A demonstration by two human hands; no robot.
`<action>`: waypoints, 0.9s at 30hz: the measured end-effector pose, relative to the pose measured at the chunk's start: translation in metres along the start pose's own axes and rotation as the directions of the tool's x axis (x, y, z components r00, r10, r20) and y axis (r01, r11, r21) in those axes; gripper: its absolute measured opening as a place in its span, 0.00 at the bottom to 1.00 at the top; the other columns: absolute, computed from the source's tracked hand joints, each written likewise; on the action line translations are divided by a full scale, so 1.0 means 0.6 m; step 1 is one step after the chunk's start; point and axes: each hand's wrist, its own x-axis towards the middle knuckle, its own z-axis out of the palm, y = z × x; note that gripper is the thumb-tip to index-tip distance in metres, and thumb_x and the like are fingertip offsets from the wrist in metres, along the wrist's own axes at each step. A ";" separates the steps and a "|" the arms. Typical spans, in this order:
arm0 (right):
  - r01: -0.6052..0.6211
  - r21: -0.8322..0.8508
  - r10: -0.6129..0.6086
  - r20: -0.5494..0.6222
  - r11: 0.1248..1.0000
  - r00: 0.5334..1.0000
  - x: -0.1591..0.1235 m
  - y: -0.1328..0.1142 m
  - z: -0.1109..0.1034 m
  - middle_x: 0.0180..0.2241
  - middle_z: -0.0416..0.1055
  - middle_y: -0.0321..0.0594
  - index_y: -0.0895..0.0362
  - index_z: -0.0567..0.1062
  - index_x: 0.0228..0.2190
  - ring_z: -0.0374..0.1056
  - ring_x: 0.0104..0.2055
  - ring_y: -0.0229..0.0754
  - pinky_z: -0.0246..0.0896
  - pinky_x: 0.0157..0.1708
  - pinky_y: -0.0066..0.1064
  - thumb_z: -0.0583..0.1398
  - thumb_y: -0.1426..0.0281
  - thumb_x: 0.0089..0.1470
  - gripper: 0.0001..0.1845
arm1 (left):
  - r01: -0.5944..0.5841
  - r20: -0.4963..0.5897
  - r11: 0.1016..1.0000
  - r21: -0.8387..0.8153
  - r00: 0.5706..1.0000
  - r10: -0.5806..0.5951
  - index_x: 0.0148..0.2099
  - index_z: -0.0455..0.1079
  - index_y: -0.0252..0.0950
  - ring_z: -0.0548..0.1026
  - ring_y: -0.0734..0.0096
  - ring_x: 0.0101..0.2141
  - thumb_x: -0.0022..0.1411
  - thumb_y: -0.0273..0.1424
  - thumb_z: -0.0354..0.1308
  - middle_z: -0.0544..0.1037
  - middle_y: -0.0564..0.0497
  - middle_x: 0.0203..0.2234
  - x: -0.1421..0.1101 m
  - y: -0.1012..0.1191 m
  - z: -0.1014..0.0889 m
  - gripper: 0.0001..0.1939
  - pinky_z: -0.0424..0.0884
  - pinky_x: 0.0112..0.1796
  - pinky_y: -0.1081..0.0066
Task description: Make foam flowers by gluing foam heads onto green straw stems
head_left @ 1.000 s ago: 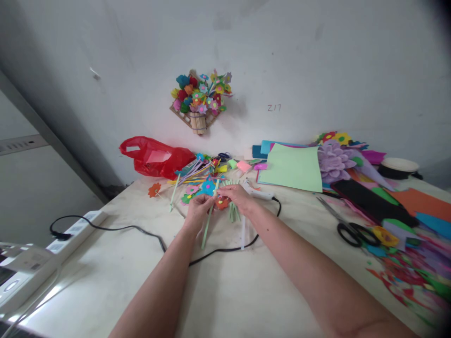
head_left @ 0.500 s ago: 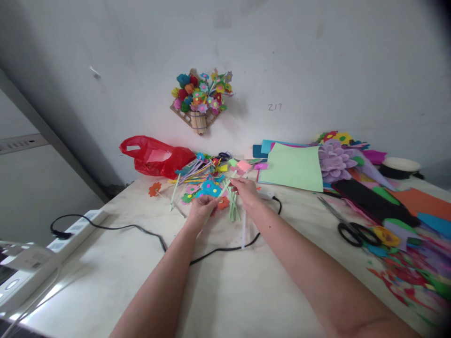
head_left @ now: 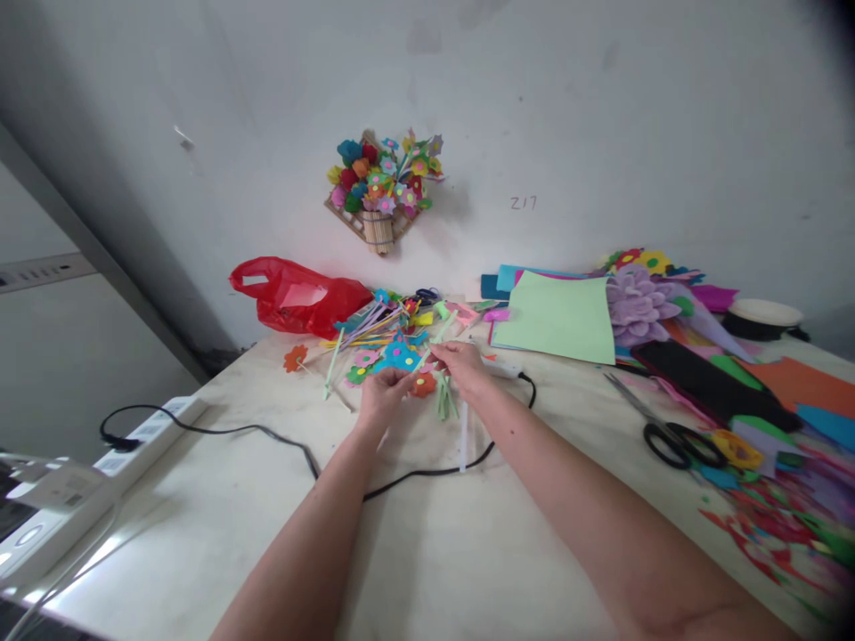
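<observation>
Both of my hands meet over a heap of small foam flowers and coloured sticks (head_left: 374, 334) at the middle of the pale table (head_left: 427, 552). My left hand (head_left: 382, 394) pinches an orange foam flower (head_left: 422, 385) from the left. My right hand (head_left: 460, 363) is closed on a light green stick (head_left: 435, 342) that points up and away to the right of the flower. A few more green sticks (head_left: 443, 407) lie under my right hand.
A black cable (head_left: 267, 436) runs from a white power strip (head_left: 143, 432) on the left across the table. Black scissors (head_left: 668, 436) and foam scraps lie right; coloured sheets (head_left: 557, 316) at the back. A red plastic bag (head_left: 294, 298) and a wall bouquet (head_left: 382, 182) are behind.
The green stick, first lying toward me between my hands, has swung up to point away. My right hand moved back with it; my left hand stays at the orange flower.
</observation>
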 end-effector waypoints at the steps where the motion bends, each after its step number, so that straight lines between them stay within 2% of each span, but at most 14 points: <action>1: -0.009 -0.009 0.009 0.028 1.000 1.000 -0.002 -0.001 0.001 0.20 0.71 0.38 0.61 0.73 0.21 0.62 0.18 0.31 0.55 0.21 0.23 0.59 0.66 0.43 0.09 | -0.010 -0.024 1.000 0.010 1.000 0.011 0.23 0.69 0.33 0.62 0.80 0.16 0.43 0.43 0.61 0.69 0.54 0.14 0.002 -0.002 -0.001 0.16 0.56 0.19 0.77; 5: -0.029 -0.058 0.037 0.140 0.998 0.989 -0.011 -0.005 0.010 0.19 0.71 0.37 0.61 0.73 0.20 0.60 0.17 0.29 0.55 0.20 0.21 0.59 0.68 0.45 0.09 | -0.009 -0.222 1.000 0.023 0.975 0.014 0.24 0.70 0.34 0.63 0.78 0.18 0.44 0.44 0.59 0.71 0.53 0.16 0.014 -0.011 -0.021 0.17 0.57 0.20 0.77; 7: -0.031 -0.077 0.042 0.149 0.997 0.988 -0.015 -0.008 0.013 0.18 0.71 0.37 0.60 0.73 0.18 0.60 0.16 0.29 0.55 0.19 0.21 0.59 0.69 0.45 0.09 | 0.003 -0.359 0.999 0.039 0.933 0.011 0.25 0.71 0.34 0.65 0.76 0.19 0.45 0.45 0.58 0.73 0.52 0.18 0.022 -0.020 -0.041 0.17 0.59 0.22 0.76; 9: -0.036 -0.085 0.047 0.139 0.996 0.989 -0.016 -0.009 0.014 0.18 0.71 0.36 0.60 0.73 0.19 0.59 0.16 0.28 0.54 0.19 0.21 0.59 0.71 0.45 0.08 | 0.039 -0.451 0.995 0.088 0.893 0.005 0.27 0.72 0.34 0.67 0.75 0.20 0.44 0.45 0.58 0.74 0.51 0.18 0.031 -0.032 -0.064 0.18 0.60 0.23 0.76; 13: -0.059 -0.083 0.069 0.124 0.995 0.990 -0.014 -0.007 0.014 0.18 0.71 0.36 0.61 0.74 0.22 0.59 0.15 0.28 0.54 0.18 0.20 0.58 0.74 0.46 0.06 | 0.134 -0.563 0.979 0.151 0.826 -0.026 0.30 0.73 0.34 0.68 0.72 0.20 0.45 0.46 0.55 0.76 0.49 0.21 0.044 -0.054 -0.111 0.19 0.60 0.22 0.74; 15: -0.064 -0.086 0.074 0.126 0.994 0.989 -0.013 -0.005 0.013 0.18 0.71 0.36 0.61 0.75 0.22 0.59 0.15 0.28 0.54 0.18 0.20 0.58 0.74 0.46 0.06 | 0.195 -0.605 0.965 0.174 0.795 -0.052 0.30 0.73 0.34 0.68 0.72 0.20 0.45 0.45 0.55 0.76 0.48 0.21 0.047 -0.060 -0.128 0.18 0.60 0.22 0.74; 18: -0.057 -0.093 0.069 0.130 0.994 0.989 -0.012 -0.002 0.013 0.18 0.71 0.37 0.61 0.75 0.21 0.60 0.16 0.28 0.54 0.17 0.20 0.58 0.73 0.46 0.06 | 0.256 -0.621 0.948 0.189 0.779 -0.087 0.29 0.73 0.35 0.68 0.71 0.20 0.45 0.44 0.55 0.77 0.47 0.22 0.047 -0.064 -0.143 0.17 0.59 0.21 0.74; 23: -0.050 -0.111 0.064 0.130 0.993 0.989 -0.010 0.002 0.012 0.18 0.72 0.37 0.61 0.75 0.20 0.60 0.15 0.29 0.55 0.18 0.21 0.58 0.73 0.45 0.07 | 0.267 -0.638 0.951 0.158 0.763 -0.109 0.31 0.73 0.33 0.67 0.72 0.20 0.46 0.45 0.52 0.77 0.46 0.24 0.046 -0.068 -0.151 0.20 0.58 0.20 0.74; 27: -0.048 -0.115 0.064 0.142 0.992 0.988 -0.008 0.005 0.011 0.19 0.72 0.37 0.61 0.75 0.21 0.60 0.16 0.29 0.55 0.18 0.21 0.58 0.72 0.46 0.07 | 0.380 -0.681 0.906 0.189 0.715 -0.158 0.31 0.73 0.36 0.70 0.67 0.23 0.45 0.44 0.53 0.77 0.46 0.24 0.042 -0.061 -0.158 0.17 0.60 0.23 0.71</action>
